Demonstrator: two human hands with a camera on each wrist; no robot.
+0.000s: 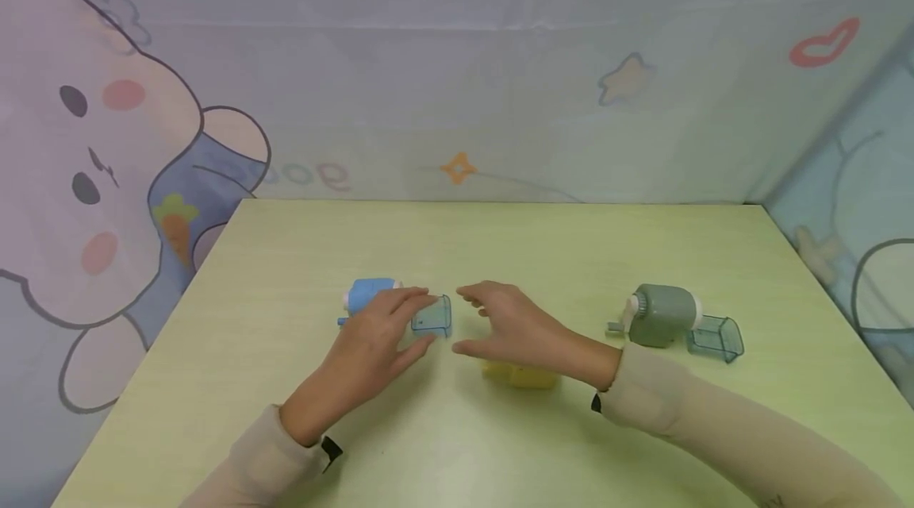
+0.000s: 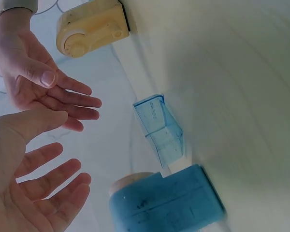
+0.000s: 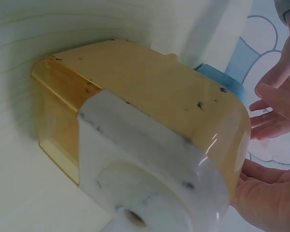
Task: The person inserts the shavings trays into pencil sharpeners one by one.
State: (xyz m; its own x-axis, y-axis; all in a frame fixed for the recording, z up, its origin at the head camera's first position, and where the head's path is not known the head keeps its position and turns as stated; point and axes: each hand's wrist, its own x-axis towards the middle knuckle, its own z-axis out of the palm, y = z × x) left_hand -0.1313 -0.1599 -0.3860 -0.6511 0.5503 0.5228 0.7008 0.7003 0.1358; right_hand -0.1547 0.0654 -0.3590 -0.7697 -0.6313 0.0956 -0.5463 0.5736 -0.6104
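Observation:
My left hand (image 1: 374,341) hovers above the table, fingers loosely spread, near a blue crank pencil sharpener (image 1: 367,294) and its clear blue shavings drawer (image 1: 437,319). Opposite it, my right hand (image 1: 517,325) hovers with its fingertips towards the left one. Nothing is held in either hand. A yellow pencil sharpener (image 1: 535,378) lies below the right wrist, mostly covered in the head view. The right wrist view shows that sharpener up close, with a white end (image 3: 150,164) and an amber drawer (image 3: 60,116) in its body. The left hand hides part of the blue sharpener.
On the right of the table lies a grey-green pencil sharpener (image 1: 664,316), its clear drawer (image 1: 716,337) at its right end. The pale table (image 1: 457,452) ends at a cartoon-printed cloth backdrop (image 1: 457,95), which also runs along the right side.

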